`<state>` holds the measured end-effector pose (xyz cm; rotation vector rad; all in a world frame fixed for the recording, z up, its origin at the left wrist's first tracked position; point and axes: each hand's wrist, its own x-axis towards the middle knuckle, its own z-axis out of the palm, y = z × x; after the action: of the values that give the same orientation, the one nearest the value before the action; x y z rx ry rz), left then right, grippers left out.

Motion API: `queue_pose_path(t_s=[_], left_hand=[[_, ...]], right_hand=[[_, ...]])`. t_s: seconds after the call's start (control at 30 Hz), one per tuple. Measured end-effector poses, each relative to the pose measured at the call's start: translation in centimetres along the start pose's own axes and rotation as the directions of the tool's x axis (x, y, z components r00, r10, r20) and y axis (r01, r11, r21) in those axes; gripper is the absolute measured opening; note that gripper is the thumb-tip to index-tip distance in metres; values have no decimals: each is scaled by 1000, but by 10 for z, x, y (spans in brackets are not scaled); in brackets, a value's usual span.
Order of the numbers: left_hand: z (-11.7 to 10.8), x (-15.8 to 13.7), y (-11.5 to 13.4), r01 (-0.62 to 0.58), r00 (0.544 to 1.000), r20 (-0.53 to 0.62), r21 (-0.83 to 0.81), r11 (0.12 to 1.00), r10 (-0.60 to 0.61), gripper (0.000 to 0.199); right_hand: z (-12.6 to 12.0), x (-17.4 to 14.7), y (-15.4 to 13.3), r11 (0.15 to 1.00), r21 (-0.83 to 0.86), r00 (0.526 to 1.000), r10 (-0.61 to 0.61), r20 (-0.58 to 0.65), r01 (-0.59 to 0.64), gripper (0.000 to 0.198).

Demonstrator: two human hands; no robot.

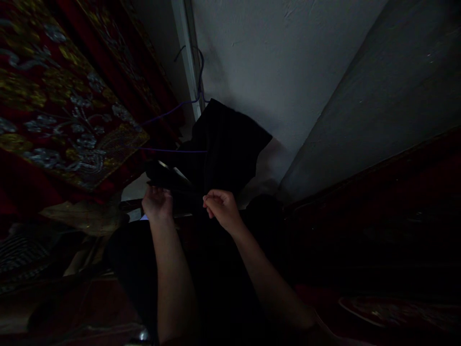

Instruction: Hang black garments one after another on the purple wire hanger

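A dark garment hangs partly on a thin purple-blue hanger, covering its right side while the left side of the hanger is bare. My left hand grips a dark fold of the garment below the hanger, palm side up, its fingertips partly lost in the cloth. To its right, my right hand has thumb and fingers pinched together at the garment's lower part. Dim light hides the cloth's edges and exactly where each hand grips it.
Red cloth with gold and silver embroidery hangs at the left. Behind the hanger are a pale vertical strip and a grey wall. A tan bundle lies at lower left. More red cloth is at the right.
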<state>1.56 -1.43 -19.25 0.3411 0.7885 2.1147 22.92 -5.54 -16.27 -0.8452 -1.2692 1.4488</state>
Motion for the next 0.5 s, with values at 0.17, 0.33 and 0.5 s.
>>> queue_pose_path(t_s=[0.17,0.33,0.5], left_hand=[[-10,-50,-42,114,993,-34,27,993,-113,15],[16,-78,-40,104,987,114,96,990,-115,17],[41,-103,-37,96,942,306,160,982,-142,21]], right_hand=[[-19,-3,12,998,24,992,64,-111,-61,25],[-33,4,27,987,-82,986,126,-105,-135,25],[-41,6,45,981,-158,963,66,-260,-110,30]])
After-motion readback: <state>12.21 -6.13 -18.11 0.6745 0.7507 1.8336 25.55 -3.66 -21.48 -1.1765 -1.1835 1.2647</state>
